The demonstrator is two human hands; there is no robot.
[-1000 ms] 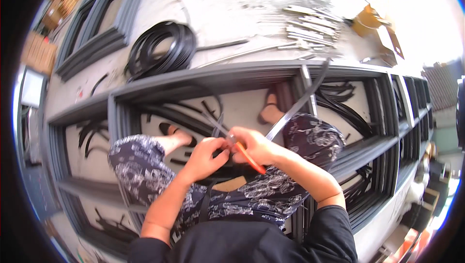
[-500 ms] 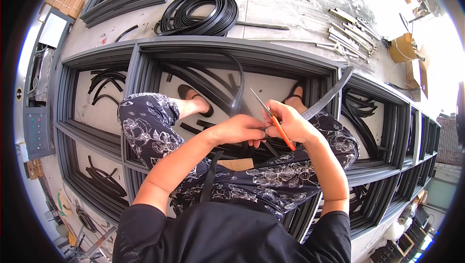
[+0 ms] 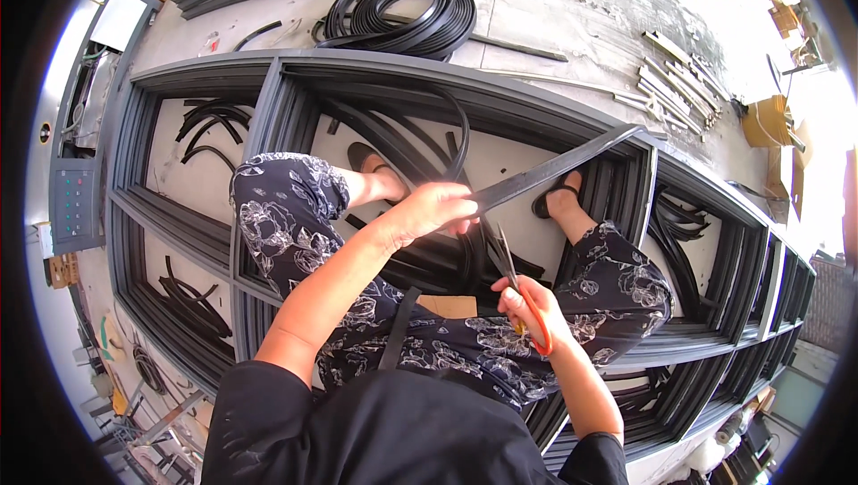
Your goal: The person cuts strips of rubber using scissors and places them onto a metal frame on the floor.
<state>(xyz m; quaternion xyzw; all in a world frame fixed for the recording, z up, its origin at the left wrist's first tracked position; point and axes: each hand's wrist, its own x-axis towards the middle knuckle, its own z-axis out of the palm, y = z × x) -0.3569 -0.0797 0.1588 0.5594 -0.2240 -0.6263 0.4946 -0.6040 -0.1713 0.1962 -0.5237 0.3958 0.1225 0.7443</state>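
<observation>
Black strip (image 3: 559, 166), in the head view, runs lengthwise up and rightward from your left hand (image 3: 433, 215), which pinches it; your right hand (image 3: 532, 306), below and right of that grip, grasps orange-handled scissors (image 3: 507, 257), blades pointing up-left.

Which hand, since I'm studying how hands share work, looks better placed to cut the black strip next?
Right, probably: the right hand holds the orange-handled scissors, their blades pointing up toward the left hand. The left hand is occupied, holding the black strip.
</observation>
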